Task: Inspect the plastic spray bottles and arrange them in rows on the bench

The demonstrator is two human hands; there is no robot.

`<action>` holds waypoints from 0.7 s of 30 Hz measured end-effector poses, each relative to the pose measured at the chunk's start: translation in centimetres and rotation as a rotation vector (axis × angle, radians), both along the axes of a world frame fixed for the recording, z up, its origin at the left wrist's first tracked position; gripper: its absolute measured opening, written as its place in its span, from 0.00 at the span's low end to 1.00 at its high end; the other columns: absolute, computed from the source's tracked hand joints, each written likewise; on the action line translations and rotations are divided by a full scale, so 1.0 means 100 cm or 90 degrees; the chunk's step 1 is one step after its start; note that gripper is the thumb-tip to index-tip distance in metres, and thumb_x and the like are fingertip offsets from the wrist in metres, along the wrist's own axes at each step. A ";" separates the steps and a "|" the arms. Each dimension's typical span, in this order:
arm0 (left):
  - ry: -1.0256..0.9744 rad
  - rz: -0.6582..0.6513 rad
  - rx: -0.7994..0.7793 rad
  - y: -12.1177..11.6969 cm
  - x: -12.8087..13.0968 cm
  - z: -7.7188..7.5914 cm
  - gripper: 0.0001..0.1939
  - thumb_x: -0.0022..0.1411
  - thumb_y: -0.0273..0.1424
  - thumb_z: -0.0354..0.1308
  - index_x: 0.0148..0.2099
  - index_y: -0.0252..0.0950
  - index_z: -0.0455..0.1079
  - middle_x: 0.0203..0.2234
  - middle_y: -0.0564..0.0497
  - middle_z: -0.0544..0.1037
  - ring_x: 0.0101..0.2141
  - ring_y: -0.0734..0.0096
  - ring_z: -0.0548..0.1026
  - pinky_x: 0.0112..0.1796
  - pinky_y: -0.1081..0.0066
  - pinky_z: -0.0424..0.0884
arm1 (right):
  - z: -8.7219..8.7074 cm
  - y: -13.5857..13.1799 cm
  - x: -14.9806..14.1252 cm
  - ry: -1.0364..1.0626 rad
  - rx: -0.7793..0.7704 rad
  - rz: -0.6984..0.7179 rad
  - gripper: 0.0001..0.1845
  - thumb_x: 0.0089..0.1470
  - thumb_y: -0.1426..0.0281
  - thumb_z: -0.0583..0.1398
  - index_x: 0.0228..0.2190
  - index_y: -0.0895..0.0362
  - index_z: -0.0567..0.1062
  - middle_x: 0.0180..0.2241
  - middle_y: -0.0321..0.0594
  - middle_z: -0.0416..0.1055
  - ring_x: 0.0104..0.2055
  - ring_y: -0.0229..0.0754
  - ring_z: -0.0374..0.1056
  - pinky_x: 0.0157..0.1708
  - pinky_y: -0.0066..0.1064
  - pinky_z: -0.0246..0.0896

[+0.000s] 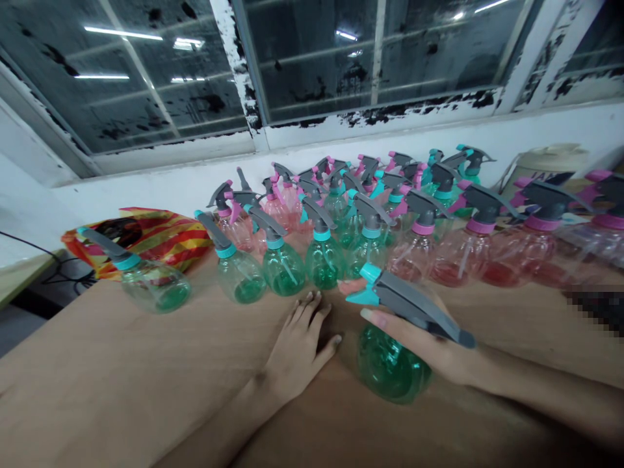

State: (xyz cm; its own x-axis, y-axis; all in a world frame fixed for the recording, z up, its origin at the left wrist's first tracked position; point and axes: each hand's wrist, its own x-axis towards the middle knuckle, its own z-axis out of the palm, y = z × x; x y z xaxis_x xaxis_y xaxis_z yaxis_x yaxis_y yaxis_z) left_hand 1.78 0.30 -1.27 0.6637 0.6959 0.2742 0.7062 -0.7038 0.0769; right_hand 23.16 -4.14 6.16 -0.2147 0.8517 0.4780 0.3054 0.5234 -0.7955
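My right hand (429,344) is wrapped round the neck of a green spray bottle (392,367), just under its grey and turquoise trigger head. This bottle is close to me, over the table; whether its base touches the wood I cannot tell. Flat on the wooden table (146,383) lies my left hand (302,344), fingers stretched out and holding nothing. Just beyond its fingertips stand green spray bottles, the nearest being one with a turquoise collar (324,263). Pink spray bottles (455,263) continue that row to the right.
Several more pink and green spray bottles crowd behind the front row. At the left, a lone green bottle (158,286) stands by a red and yellow striped bag (166,237). A beige container (548,162) sits at the back right, below the windows (380,58).
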 end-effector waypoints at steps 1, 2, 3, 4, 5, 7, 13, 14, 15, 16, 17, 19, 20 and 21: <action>-0.001 -0.001 0.001 0.000 0.000 0.000 0.24 0.66 0.38 0.52 0.59 0.31 0.57 0.60 0.37 0.60 0.60 0.53 0.56 0.56 0.52 0.57 | 0.001 0.000 0.000 0.003 0.000 0.000 0.12 0.55 0.67 0.59 0.42 0.49 0.74 0.37 0.36 0.75 0.38 0.40 0.72 0.42 0.32 0.67; -0.003 -0.002 0.003 0.000 0.000 0.000 0.24 0.66 0.38 0.52 0.59 0.32 0.57 0.60 0.38 0.60 0.60 0.53 0.56 0.56 0.51 0.57 | 0.001 0.000 -0.001 0.004 0.000 0.002 0.11 0.56 0.67 0.59 0.42 0.49 0.74 0.38 0.36 0.76 0.38 0.40 0.72 0.42 0.32 0.66; -0.004 -0.001 0.005 0.000 0.000 0.000 0.24 0.66 0.38 0.51 0.59 0.32 0.57 0.60 0.38 0.60 0.60 0.53 0.56 0.56 0.51 0.57 | 0.002 0.000 -0.001 0.004 0.002 0.004 0.11 0.56 0.67 0.59 0.42 0.50 0.74 0.38 0.36 0.76 0.39 0.39 0.72 0.43 0.31 0.66; -0.003 0.000 0.007 0.000 0.000 0.000 0.23 0.66 0.38 0.51 0.59 0.32 0.58 0.59 0.38 0.61 0.60 0.53 0.57 0.56 0.51 0.58 | 0.002 0.000 -0.001 0.003 0.004 0.006 0.10 0.56 0.67 0.58 0.41 0.51 0.74 0.38 0.36 0.76 0.39 0.39 0.72 0.43 0.31 0.66; -0.001 0.002 0.009 0.000 0.000 0.000 0.23 0.66 0.38 0.52 0.59 0.32 0.58 0.59 0.38 0.62 0.60 0.52 0.57 0.55 0.52 0.59 | 0.002 -0.001 0.000 0.000 0.008 0.009 0.10 0.56 0.67 0.58 0.40 0.52 0.74 0.38 0.36 0.75 0.39 0.39 0.72 0.42 0.30 0.66; 0.003 0.007 0.016 0.000 0.000 -0.001 0.23 0.65 0.37 0.52 0.58 0.31 0.59 0.59 0.37 0.62 0.60 0.52 0.58 0.55 0.52 0.59 | 0.003 -0.002 0.001 -0.012 0.017 0.020 0.09 0.56 0.68 0.58 0.39 0.53 0.75 0.38 0.36 0.75 0.38 0.38 0.72 0.41 0.29 0.66; 0.009 -0.001 0.011 0.001 -0.001 -0.001 0.24 0.66 0.38 0.51 0.59 0.31 0.58 0.59 0.37 0.62 0.60 0.52 0.57 0.56 0.51 0.58 | 0.001 -0.003 0.002 -0.016 0.033 0.048 0.07 0.58 0.66 0.56 0.32 0.54 0.73 0.28 0.34 0.71 0.30 0.36 0.69 0.33 0.30 0.63; 0.007 -0.002 0.008 0.001 -0.001 -0.001 0.24 0.66 0.38 0.51 0.59 0.31 0.58 0.59 0.37 0.62 0.60 0.52 0.57 0.56 0.51 0.58 | 0.001 -0.003 0.001 -0.015 0.029 0.049 0.08 0.58 0.66 0.56 0.31 0.55 0.72 0.27 0.34 0.70 0.30 0.37 0.69 0.32 0.30 0.62; 0.003 -0.002 0.006 0.001 -0.001 -0.001 0.24 0.66 0.38 0.50 0.59 0.31 0.57 0.59 0.37 0.62 0.60 0.52 0.57 0.56 0.51 0.58 | 0.000 -0.003 0.001 -0.014 0.027 0.047 0.09 0.58 0.65 0.56 0.29 0.55 0.72 0.26 0.34 0.69 0.29 0.37 0.68 0.32 0.30 0.62; -0.001 -0.002 0.003 0.001 -0.001 -0.001 0.24 0.66 0.39 0.50 0.60 0.31 0.57 0.59 0.37 0.62 0.60 0.52 0.57 0.56 0.51 0.58 | -0.001 -0.003 0.001 -0.012 0.025 0.043 0.10 0.58 0.65 0.56 0.28 0.55 0.72 0.26 0.34 0.69 0.29 0.37 0.68 0.31 0.31 0.61; -0.005 -0.003 -0.002 0.001 -0.001 -0.001 0.24 0.67 0.38 0.50 0.60 0.32 0.57 0.59 0.37 0.62 0.60 0.53 0.57 0.56 0.51 0.58 | -0.001 -0.002 0.001 -0.010 0.024 0.041 0.10 0.58 0.65 0.56 0.27 0.55 0.71 0.25 0.33 0.68 0.29 0.37 0.67 0.31 0.31 0.61; -0.011 -0.005 -0.009 0.000 -0.001 -0.001 0.24 0.66 0.38 0.50 0.60 0.32 0.57 0.59 0.37 0.61 0.60 0.52 0.57 0.56 0.50 0.57 | -0.001 -0.002 0.002 -0.010 0.023 0.042 0.11 0.58 0.65 0.56 0.26 0.55 0.71 0.24 0.33 0.67 0.27 0.36 0.67 0.30 0.31 0.61; -0.014 -0.005 -0.010 0.000 -0.001 -0.001 0.24 0.66 0.38 0.50 0.60 0.32 0.57 0.59 0.37 0.61 0.60 0.52 0.57 0.56 0.50 0.57 | 0.000 -0.002 0.002 -0.008 0.020 0.045 0.10 0.57 0.65 0.56 0.27 0.54 0.71 0.24 0.33 0.68 0.27 0.36 0.67 0.30 0.31 0.61; -0.017 -0.005 -0.010 0.000 -0.001 -0.001 0.24 0.66 0.38 0.50 0.60 0.32 0.57 0.60 0.37 0.61 0.60 0.52 0.57 0.56 0.50 0.57 | 0.001 -0.002 0.002 -0.005 0.016 0.048 0.08 0.57 0.64 0.57 0.28 0.54 0.72 0.25 0.33 0.69 0.28 0.37 0.68 0.31 0.31 0.62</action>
